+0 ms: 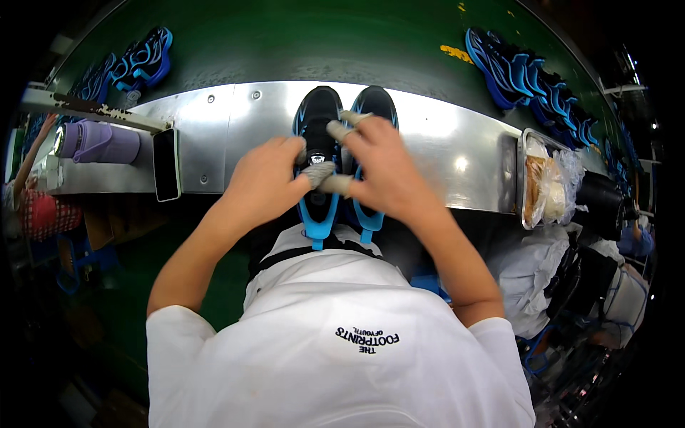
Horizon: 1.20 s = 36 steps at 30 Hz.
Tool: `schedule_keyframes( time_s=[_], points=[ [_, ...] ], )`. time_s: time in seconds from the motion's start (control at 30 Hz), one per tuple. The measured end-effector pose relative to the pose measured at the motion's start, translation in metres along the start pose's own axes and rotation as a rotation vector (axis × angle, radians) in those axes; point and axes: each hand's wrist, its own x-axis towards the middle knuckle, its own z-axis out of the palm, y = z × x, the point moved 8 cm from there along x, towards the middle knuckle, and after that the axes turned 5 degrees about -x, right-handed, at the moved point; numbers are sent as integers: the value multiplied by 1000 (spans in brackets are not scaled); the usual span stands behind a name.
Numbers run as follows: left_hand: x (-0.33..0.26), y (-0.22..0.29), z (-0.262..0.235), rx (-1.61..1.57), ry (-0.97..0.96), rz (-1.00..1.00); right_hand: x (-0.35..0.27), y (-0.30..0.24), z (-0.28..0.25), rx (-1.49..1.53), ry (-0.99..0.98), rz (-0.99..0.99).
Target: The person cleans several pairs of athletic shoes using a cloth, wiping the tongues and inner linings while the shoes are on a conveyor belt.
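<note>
Two black sneakers with bright blue collars and heel loops lie side by side before me, toes pointing away. On the left sneaker (317, 110) both hands are at work over the tongue and lacing area. My left hand (267, 175) grips its left side, with thumb and fingertips closed in at the tongue. From the right, my right hand (382, 164) curls over its inner edge, the thumb meeting the tongue near my left thumb. Pale cots cover several fingertips. The right sneaker (378, 98) is partly hidden under my right hand. What the fingertips pinch is hidden.
A metal ledge (442, 143) runs along a green surface (285, 43). To the left stand a purple tumbler (107, 141) and a phone (166, 164). At right is a metal tray (523, 178) with plastic-wrapped items. More sneakers (517, 71) line the far right; others (146, 53) sit far left.
</note>
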Motion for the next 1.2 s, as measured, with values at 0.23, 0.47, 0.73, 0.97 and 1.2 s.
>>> schedule_keyframes(
  time_s=[0.23,0.47,0.73,0.97,1.2],
  points=[
    [33,16,17,164,-74,153,-5,-6,32,-170,74,74],
    [30,17,20,100,-60,131,-7,-2,37,-160,3,152],
    [32,18,24,51,-108,103,-5,-2,42,-178,-33,167],
    [26,24,17,-48,-125,350,-4,1,42,-210,-53,153],
    [-38,-29,19,-826,94,-156,6,11,18,325,-109,109]
  ],
)
